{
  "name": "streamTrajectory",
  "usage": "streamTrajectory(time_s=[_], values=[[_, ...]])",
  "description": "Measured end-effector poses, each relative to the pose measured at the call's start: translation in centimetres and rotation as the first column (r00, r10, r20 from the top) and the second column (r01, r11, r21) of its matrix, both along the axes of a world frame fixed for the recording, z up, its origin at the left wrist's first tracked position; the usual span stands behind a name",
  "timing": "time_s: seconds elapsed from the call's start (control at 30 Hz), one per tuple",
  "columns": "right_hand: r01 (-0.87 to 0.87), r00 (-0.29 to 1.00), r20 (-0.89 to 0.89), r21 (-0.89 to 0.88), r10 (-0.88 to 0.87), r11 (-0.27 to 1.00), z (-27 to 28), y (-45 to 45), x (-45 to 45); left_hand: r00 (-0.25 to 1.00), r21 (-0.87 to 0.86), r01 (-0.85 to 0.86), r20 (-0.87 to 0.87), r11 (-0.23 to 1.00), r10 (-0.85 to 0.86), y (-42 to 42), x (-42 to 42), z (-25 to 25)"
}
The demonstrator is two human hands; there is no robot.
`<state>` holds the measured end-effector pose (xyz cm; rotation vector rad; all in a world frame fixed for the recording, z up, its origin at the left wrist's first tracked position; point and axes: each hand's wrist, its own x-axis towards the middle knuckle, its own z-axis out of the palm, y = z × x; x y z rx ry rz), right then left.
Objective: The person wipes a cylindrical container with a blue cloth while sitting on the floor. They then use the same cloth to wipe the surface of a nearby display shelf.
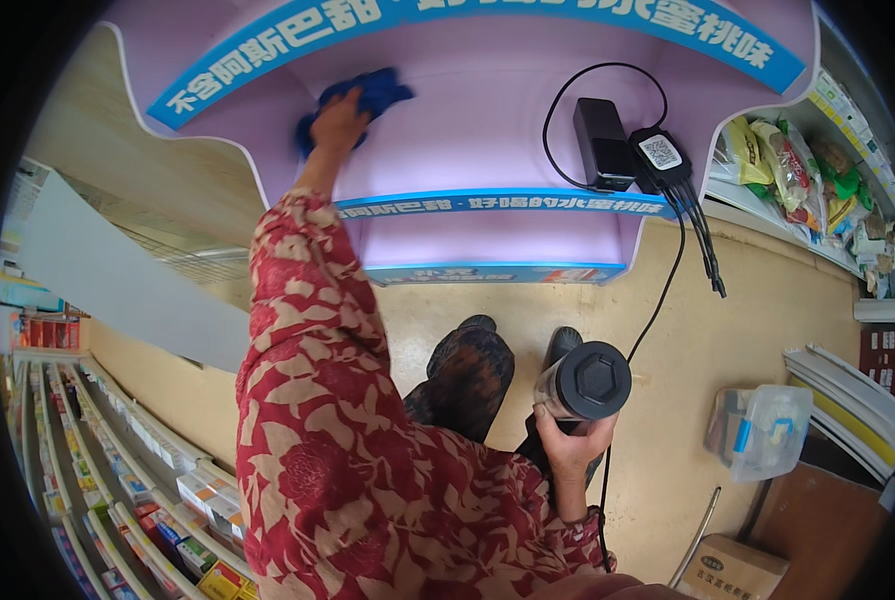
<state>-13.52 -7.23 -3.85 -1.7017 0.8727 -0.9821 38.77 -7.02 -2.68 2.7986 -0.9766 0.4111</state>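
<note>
My left hand [339, 127] is pressed on a crumpled dark blue cloth [376, 94], at the left end of a shelf of a pink-lilac display stand [455, 127]. Cloth and fingers are slightly blurred. Lower right, my right hand [576, 442] holds a clear container with a black lid [591, 380] from below and the side, above the floor; what it holds is hidden. At the right end of the same shelf stand a black power bank [603, 142] and a black cable hub [661, 154] with a printed code, and several cables hang over the shelf's edge.
A long black cable [665, 289] runs down past my right hand. A grey-white panel [117, 270] juts in at left, above shelves of boxed goods [147, 480]. On the right are bagged goods [785, 169], a clear plastic box [766, 431] and a cardboard box [729, 570].
</note>
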Motion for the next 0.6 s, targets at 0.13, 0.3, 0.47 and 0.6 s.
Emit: streamTrajectory(time_s=[0.13,0.3,0.47,0.6], values=[[-0.006,0.997,0.071,0.017,0.005,1.0,-0.7,-0.2,-0.2,0.998,0.099,-0.036,-0.053,0.994,0.041,5.0,-0.7,1.5],[-0.01,0.991,0.132,0.041,0.005,0.999,-1.4,0.0,-0.2,0.884,-0.062,0.452,-0.1,0.89,-0.456,2.5,-6.0,1.3],[-0.058,0.996,0.071,0.101,0.051,0.993,-0.1,0.0,-0.2,0.82,-0.143,0.556,-0.066,0.819,-0.568,-8.9,-10.9,0.8],[-0.018,0.999,0.037,0.129,0.013,0.991,0.2,-0.1,0.1,0.83,-0.157,0.558,0.122,0.815,-0.545,-18.0,-12.2,-0.1]])
